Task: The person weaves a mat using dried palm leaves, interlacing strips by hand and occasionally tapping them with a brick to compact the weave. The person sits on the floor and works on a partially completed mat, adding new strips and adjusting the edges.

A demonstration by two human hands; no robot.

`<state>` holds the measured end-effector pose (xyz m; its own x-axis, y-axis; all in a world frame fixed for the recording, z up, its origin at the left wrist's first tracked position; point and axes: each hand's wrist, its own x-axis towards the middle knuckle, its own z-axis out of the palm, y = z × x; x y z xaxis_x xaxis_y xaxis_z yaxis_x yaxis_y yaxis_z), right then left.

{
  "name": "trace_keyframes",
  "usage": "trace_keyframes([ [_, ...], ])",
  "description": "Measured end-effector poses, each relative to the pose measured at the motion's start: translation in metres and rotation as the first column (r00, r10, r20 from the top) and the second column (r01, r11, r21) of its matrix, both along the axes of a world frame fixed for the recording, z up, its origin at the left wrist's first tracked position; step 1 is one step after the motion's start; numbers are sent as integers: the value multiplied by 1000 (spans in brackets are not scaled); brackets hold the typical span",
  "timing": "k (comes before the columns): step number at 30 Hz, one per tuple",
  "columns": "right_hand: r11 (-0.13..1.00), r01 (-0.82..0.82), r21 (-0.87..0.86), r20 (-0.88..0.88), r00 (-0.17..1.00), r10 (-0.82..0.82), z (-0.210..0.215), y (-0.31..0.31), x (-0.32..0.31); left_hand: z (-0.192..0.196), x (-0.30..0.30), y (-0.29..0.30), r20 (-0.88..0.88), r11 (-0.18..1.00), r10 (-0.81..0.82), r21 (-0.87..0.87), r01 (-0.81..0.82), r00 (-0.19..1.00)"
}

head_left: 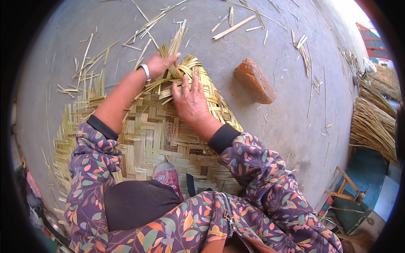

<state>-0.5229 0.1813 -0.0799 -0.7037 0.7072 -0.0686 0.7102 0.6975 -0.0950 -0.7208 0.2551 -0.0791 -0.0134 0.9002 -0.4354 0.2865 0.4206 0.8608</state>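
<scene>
A woven mat (145, 135) of flat, split reed strips spreads in front of me and under my foot, its far right corner raised and folded. At that corner my left hand (158, 65), with a pale bangle on the wrist, is closed around a bundle of loose reed strips (175, 42) whose ends stick up past the fingers. Just nearer, my right hand (190, 101) lies with fingers spread on the braided edge (211, 92) of the mat, pressing on it. Along the mat's left side, unwoven strip ends (95, 84) stick out.
A broken red brick (254, 81) lies on the grey concrete floor right of the mat. Loose strips (234, 27) are scattered farther off. At the far right stand bundles of reed stalks (373, 124) and a wooden frame (345, 185). My shoe (168, 175) rests on the mat.
</scene>
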Motion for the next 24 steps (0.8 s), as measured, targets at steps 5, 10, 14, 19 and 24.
trace_keyframes([
  [5, 997, 81, -13, 17, 997, -81, -15, -18, -11, -1, 25, -25, -172, 986, 124, 129, -102, 977],
  [10, 993, 84, -78, -159, 983, -96, -17, -20, -4, 12, 26, -26, -107, 987, 141, 91, -132, 984],
  [14, 993, 52, -106, -220, 973, -74, 6, -7, 6, 20, 19, -11, 13, 998, 55, 27, -56, 998],
  [19, 929, -45, -368, -286, 956, -67, 44, 29, 23, 18, 28, -18, -98, 1000, 9, 22, -7, 995],
  [24, 959, -72, -274, -321, 947, -21, 36, 25, 24, 19, 41, -28, -279, 999, -26, 13, 31, 960],
])
